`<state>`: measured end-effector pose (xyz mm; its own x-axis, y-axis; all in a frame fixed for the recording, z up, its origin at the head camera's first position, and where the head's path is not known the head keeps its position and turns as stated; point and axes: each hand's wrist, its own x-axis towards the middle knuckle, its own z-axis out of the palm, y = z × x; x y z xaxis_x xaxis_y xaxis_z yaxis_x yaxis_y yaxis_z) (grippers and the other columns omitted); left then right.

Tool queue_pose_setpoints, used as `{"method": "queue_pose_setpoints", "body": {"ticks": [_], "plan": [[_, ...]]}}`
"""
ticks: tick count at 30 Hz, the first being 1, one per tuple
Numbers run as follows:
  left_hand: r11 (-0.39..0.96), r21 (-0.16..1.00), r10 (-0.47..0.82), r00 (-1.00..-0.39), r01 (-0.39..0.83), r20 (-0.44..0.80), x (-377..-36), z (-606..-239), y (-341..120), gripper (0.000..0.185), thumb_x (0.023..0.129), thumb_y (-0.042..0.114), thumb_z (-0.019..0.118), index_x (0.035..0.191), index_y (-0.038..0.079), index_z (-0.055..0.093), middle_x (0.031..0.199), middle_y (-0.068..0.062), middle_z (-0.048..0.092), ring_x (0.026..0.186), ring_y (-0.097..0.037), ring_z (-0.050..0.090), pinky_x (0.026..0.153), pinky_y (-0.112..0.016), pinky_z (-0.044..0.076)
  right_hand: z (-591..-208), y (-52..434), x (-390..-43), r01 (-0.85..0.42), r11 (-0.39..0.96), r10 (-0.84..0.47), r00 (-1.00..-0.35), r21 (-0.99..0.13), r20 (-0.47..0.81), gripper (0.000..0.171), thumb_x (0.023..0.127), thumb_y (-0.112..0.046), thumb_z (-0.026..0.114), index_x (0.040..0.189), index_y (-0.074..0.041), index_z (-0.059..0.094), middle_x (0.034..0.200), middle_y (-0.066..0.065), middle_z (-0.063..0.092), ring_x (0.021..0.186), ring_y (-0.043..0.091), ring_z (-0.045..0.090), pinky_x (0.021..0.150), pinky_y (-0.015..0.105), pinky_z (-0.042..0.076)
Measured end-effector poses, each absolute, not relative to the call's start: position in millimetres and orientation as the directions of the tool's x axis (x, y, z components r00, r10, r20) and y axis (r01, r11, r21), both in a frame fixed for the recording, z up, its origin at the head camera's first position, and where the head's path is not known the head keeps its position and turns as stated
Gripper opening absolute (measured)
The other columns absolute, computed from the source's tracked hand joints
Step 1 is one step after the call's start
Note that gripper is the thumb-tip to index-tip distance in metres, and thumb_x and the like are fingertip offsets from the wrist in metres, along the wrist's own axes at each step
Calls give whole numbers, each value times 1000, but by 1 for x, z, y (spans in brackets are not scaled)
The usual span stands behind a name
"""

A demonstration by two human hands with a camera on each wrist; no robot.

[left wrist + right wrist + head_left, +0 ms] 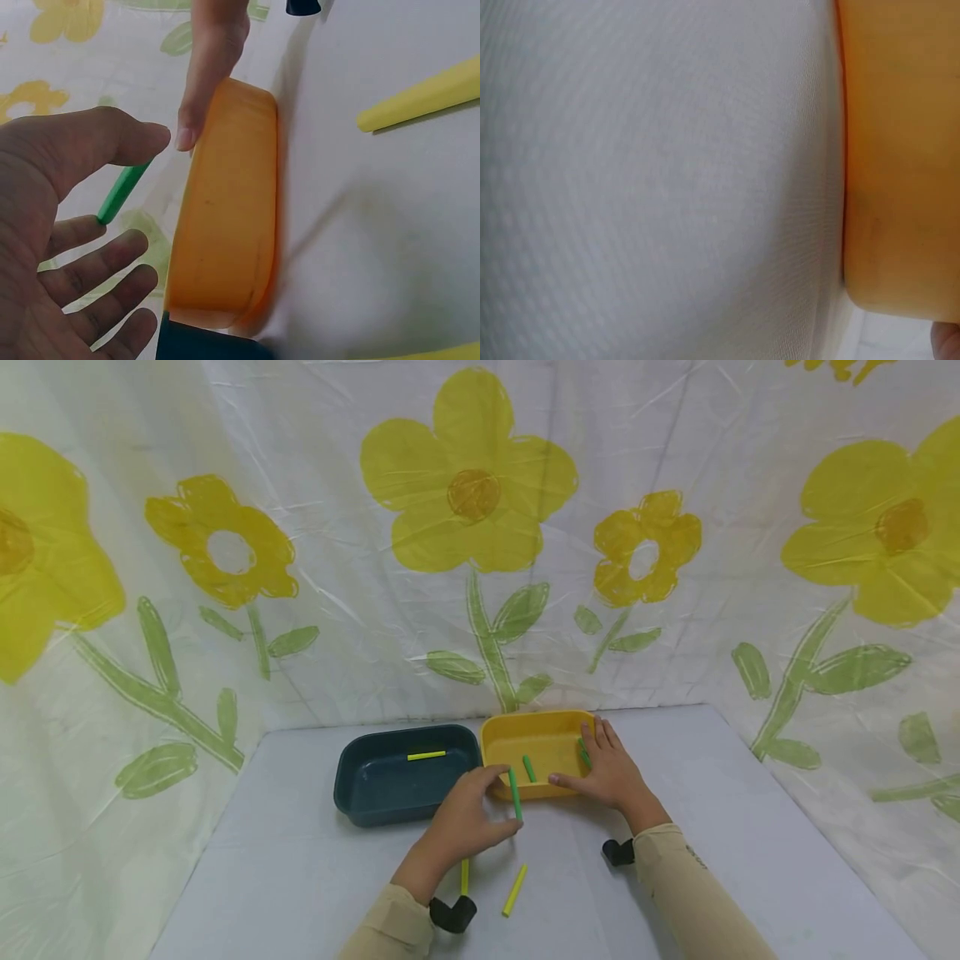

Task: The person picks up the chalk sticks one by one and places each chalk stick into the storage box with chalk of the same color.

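My left hand (498, 802) hovers at the front rim of a yellow tray (501, 735). A green stick (514, 793) stands at its fingertips. In the left wrist view that hand (148, 191) has thumb and fingers spread apart, and the green stick (124, 191) shows behind the thumb with no finger closed on it. My right hand (603, 764) lies flat on the tray's right rim, with its thumb along the front wall (225, 225). Two more green sticks (529, 768) lie inside the yellow tray. The right wrist view shows only the tray wall (900, 150) and the table.
A dark teal tray (360, 793) stands left of the yellow one, with a yellow stick (426, 755) inside. Two yellow sticks (514, 890) lie on the grey table (750, 827) near my wrists. A flowered sheet (480, 527) closes off the back and sides.
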<state>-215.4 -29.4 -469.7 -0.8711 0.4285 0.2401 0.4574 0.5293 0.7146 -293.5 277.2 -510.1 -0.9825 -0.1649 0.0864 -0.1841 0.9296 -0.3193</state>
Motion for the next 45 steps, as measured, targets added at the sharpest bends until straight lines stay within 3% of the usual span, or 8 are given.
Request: {"method": "queue_pose_setpoints", "body": {"ticks": [12, 24, 36, 45], "plan": [[454, 773, 406, -875, 443, 263, -231, -475, -31, 73, 88, 22, 88, 151, 7, 55, 126, -16, 68, 116, -35, 64, 100, -52, 56, -509, 277, -294, -180, 927, -159, -983, -329, 90, 130, 84, -89, 59, 170, -3, 13, 177, 27, 4, 165, 45, 2, 131, 64, 20], [482, 787, 371, -903, 386, 216, -236, -473, -27, 77, 88, 23, 86, 155, 9, 51, 127, -12, 69, 118, -30, 66, 103, -48, 56, -509, 276, -292, -173, 925, -156, -985, -338, 78, 131, 83, -89, 59, 168, 1, 15, 177, 25, 2, 166, 43, 1, 131, 63, 19], [531, 784, 322, -932, 321, 164, -246, -474, -22, 81, 89, 26, 83, 160, 14, 46, 126, -10, 69, 106, -26, 66, 89, -38, 56, -508, 275, -292, -186, 927, -165, -982, -326, 90, 129, 85, -87, 60, 169, 1, 15, 177, 25, 4, 165, 44, 4, 131, 63, 20], [558, 747, 315, -925, 362, 213, -253, -477, -19, 74, 93, 20, 80, 159, 12, 47, 121, -9, 70, 95, -22, 68, 79, -33, 55, -508, 275, -292, -185, 928, -165, -982, -324, 89, 130, 84, -87, 60, 169, 1, 14, 177, 25, 3, 166, 43, 2, 132, 62, 20]]}}
